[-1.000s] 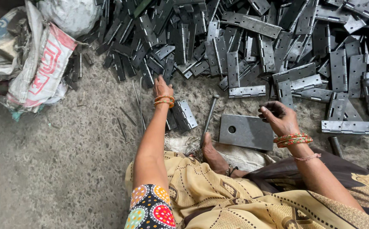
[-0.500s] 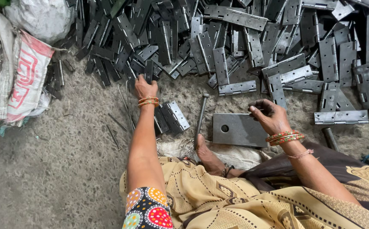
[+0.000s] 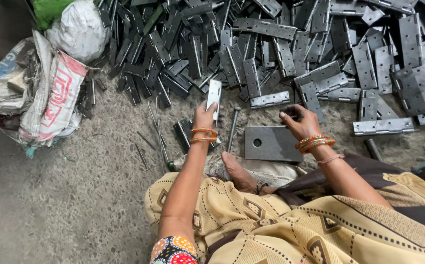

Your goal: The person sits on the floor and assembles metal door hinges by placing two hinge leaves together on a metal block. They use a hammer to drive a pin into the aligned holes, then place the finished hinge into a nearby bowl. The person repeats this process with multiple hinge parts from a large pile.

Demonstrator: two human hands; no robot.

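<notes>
Nearest: patterned yellow cloth (image 3: pixel 281 220) over the seated person's lap, with a bare foot (image 3: pixel 237 171) tucked against a pale folded rag. Just beyond the foot, on the concrete floor (image 3: pixel 66 205): a flat grey steel block with one round hole (image 3: pixel 271 143), and beside it a long steel pin (image 3: pixel 232 128) lying almost upright in view. Left hand (image 3: pixel 205 117), bangles at the wrist: grip closed on a pale hinge leaf (image 3: pixel 214 98), held on end above a small stack of dark hinges (image 3: pixel 185 133). Right hand (image 3: pixel 298 120), bangles at the wrist: fingers curled at the block's far right corner around something small and dark; what it is cannot be made out. Loose thin rods (image 3: pixel 156 127) lie to the left. Farther out: a broad heap of grey hinges (image 3: pixel 290 54) spanning the floor; printed sacks (image 3: pixel 41 93) and a white bundle (image 3: pixel 78 32) at far left. Risks, as a judgement: the leaf is pinched by one end only and could slip onto the bare foot; sharp stamped edges could cut bare fingers; the loose pin could roll off.
</notes>
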